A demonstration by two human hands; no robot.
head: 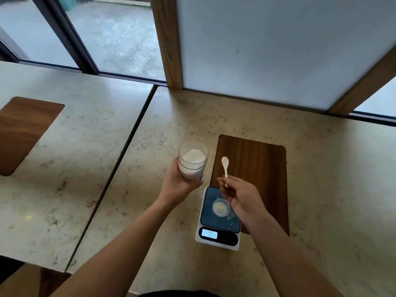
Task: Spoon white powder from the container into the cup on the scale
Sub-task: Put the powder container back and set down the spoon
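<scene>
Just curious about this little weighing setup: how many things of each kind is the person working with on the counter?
Clear containers of white powder: 1, the container in the left hand
White spoons: 1, the spoon in the right hand
Small cups: 1, the cup
Scales: 1, the scale under the cup
Inset wooden boards: 2, near board, far board
Total: 6

We cannot read the blurred digits on the scale's display (209,234). Our left hand (179,185) hides the container's (192,160) base, and our right hand (241,197) covers the spoon's (225,166) handle end.
</scene>
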